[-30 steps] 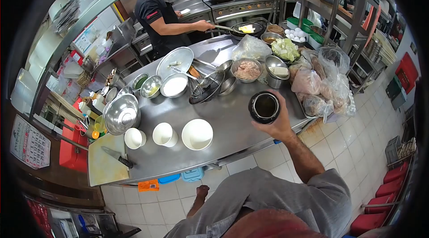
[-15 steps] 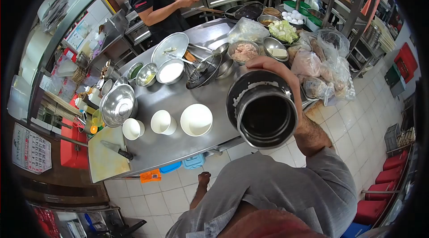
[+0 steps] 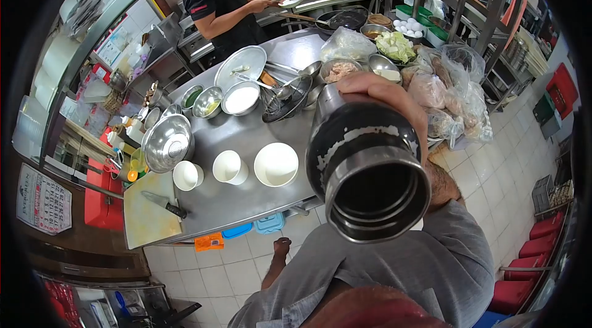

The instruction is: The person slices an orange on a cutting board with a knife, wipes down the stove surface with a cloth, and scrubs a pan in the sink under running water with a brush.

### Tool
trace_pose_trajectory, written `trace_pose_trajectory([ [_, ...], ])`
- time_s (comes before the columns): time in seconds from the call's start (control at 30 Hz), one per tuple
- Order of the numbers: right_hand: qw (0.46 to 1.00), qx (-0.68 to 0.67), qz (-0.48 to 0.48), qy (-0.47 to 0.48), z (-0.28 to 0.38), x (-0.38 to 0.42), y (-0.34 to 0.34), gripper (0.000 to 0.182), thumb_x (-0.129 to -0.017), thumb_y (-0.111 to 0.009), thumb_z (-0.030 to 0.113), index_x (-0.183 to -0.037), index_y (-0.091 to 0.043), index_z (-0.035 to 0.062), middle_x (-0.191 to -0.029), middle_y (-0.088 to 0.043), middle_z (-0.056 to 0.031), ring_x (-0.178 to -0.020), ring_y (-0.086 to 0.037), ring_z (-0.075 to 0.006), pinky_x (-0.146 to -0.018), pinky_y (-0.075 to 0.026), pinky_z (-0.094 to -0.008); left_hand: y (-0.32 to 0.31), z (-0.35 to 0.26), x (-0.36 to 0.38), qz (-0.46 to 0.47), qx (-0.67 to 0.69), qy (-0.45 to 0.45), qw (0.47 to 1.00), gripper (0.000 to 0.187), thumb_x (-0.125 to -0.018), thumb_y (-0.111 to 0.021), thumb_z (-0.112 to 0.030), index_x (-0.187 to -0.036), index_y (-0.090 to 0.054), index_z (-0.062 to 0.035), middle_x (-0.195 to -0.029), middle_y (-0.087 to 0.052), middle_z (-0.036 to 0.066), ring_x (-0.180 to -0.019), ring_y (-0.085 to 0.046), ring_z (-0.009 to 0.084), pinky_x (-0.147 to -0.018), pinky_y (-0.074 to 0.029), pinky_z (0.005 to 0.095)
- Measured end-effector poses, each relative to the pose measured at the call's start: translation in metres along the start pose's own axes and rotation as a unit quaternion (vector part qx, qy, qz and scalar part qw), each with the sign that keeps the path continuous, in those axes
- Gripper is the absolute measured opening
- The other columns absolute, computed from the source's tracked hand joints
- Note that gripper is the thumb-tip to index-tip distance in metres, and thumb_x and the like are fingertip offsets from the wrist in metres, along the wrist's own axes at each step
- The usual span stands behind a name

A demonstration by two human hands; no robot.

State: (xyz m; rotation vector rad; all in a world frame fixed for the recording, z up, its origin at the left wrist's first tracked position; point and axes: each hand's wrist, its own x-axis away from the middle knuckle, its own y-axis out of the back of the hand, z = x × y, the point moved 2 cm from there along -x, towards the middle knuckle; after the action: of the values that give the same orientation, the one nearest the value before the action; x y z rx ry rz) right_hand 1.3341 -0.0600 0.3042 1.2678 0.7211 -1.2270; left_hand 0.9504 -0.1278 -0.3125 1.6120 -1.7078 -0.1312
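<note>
My right hand is wrapped around a black steel flask with chipped paint, raised close to the camera. Its uncapped steel mouth tilts toward me, and the inside is dark. Down by my side, my left hand hangs below the counter edge, apart from everything; its fingers are too small to make out. On the steel counter beyond the flask, three white tubs stand in a row: a small one, a middle one and a larger one.
A cutting board with a knife lies at the counter's left end. Steel bowls, a whisk and a bowl of white contents stand behind. Bagged food fills the right end. A co-worker stands by the stove.
The flask has come lower and nearer to me, its mouth tipping further down. The co-worker's hands and pan have shifted at the stove. My left hand stays hanging.
</note>
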Motion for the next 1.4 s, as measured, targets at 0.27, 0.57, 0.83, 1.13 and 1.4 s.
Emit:
trace_pose_trajectory([
  [0.27,1.000,0.014,-0.003,0.020,0.006,-0.007,0.000,0.089,-0.054,-0.083,0.026,-0.122,-0.035,-0.0035,-0.113,-0.048,-0.0213,-0.105,-0.049,-0.0347,-0.090,-0.037,-0.0438,0.000,0.011,0.007,0.006,0.005,0.041,0.999,0.017,-0.065,-0.067,-0.018,-0.080,-0.068,-0.0093,-0.073,-0.065,0.009,-0.069,-0.060,0.0199,-0.068,-0.049,0.0325],
  [0.57,0.997,0.023,-0.007,0.078,0.006,-0.016,0.002,0.078,-0.061,-0.079,0.020,-0.121,-0.036,-0.0054,-0.112,-0.049,-0.0231,-0.101,-0.050,-0.0347,-0.087,-0.038,-0.0429,-0.004,0.007,0.007,0.007,-0.014,0.038,0.999,0.018,-0.064,-0.067,-0.019,-0.079,-0.069,-0.0091,-0.078,-0.066,0.011,-0.073,-0.062,0.0223,-0.071,-0.049,0.0330],
  [0.83,0.991,0.041,-0.041,0.117,0.005,-0.021,-0.002,0.073,-0.065,-0.076,0.014,-0.121,-0.035,-0.0072,-0.108,-0.051,-0.0259,-0.099,-0.052,-0.0352,-0.086,-0.040,-0.0438,-0.008,0.003,-0.003,0.007,-0.016,0.005,1.000,0.017,-0.065,-0.067,-0.020,-0.078,-0.068,-0.0085,-0.079,-0.065,0.012,-0.076,-0.061,0.0225,-0.073,-0.048,0.0335],
  [1.13,0.990,0.019,-0.123,0.071,0.019,-0.030,-0.013,0.032,-0.086,-0.047,0.016,-0.114,-0.043,0.0029,-0.097,-0.055,-0.0292,-0.092,-0.055,-0.0397,-0.084,-0.043,-0.0530,-0.005,0.003,0.003,-0.002,-0.023,0.020,1.000,0.017,-0.064,-0.068,-0.019,-0.077,-0.069,-0.0083,-0.077,-0.065,0.014,-0.075,-0.061,0.0226,-0.072,-0.048,0.0339],
  [1.4,0.983,0.068,-0.151,0.073,0.027,-0.035,-0.012,0.033,-0.084,-0.050,0.016,-0.113,-0.043,0.0021,-0.096,-0.056,-0.0280,-0.090,-0.057,-0.0371,-0.082,-0.046,-0.0493,-0.003,0.006,0.002,0.020,0.009,0.049,0.999,0.018,-0.064,-0.067,-0.019,-0.079,-0.068,-0.0081,-0.082,-0.065,0.014,-0.079,-0.061,0.0227,-0.075,-0.048,0.0332],
])
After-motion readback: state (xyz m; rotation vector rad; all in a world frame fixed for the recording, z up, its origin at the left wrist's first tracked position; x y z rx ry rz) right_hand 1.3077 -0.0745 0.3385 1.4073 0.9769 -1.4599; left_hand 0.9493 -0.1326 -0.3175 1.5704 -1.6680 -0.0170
